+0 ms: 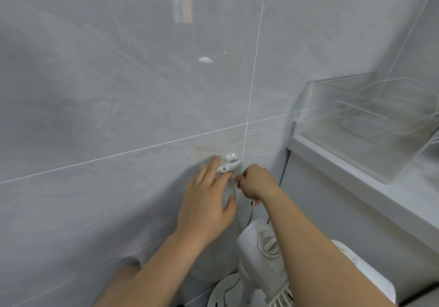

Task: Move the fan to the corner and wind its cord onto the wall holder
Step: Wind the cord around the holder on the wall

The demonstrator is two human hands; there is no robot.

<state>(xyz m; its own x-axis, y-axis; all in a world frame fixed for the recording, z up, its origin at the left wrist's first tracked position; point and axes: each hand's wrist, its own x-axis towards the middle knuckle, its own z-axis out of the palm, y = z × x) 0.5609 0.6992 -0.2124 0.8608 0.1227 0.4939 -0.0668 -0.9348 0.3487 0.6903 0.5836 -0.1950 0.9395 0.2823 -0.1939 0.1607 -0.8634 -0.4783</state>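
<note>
A white fan (pixel 266 247) with a round dial on its motor housing stands low in the corner, below my arms. On the grey tiled wall sits a small white wall holder (pixel 228 166) with turns of the white cord (pixel 250 214) wound on it. My left hand (pixel 209 199) lies flat beside the holder, fingers spread and touching it and the wound cord. My right hand (pixel 256 183) is closed on the cord just right of the holder, and a loose length hangs down from it toward the fan.
A grey cabinet with a pale ledge (pixel 344 176) stands at the right. On the ledge rests a clear plastic box (pixel 380 126). The fan's round base (pixel 228 292) sits on the floor near the bottom edge. My knee (pixel 123 283) shows at lower left.
</note>
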